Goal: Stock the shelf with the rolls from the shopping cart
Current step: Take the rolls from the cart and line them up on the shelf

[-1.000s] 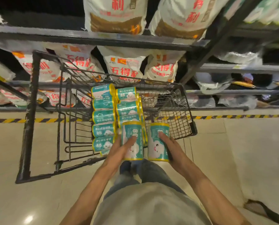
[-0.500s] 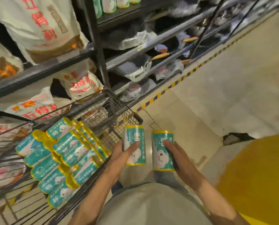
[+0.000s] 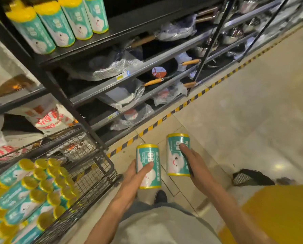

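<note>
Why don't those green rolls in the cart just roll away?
The rolls in the cart are round, so they would probably roll if loose. Lying packed together inside the cart's wire walls, they likely can't. They look light: each hand holds one easily.

View swung further right and up vs 1 s ago: the cart is now pushed to the lower-left corner, and a shelf w/ upright rolls is brought in at top. Both held rolls, left and right, are carried clear of the cart, over the floor, right one now higher.
</note>
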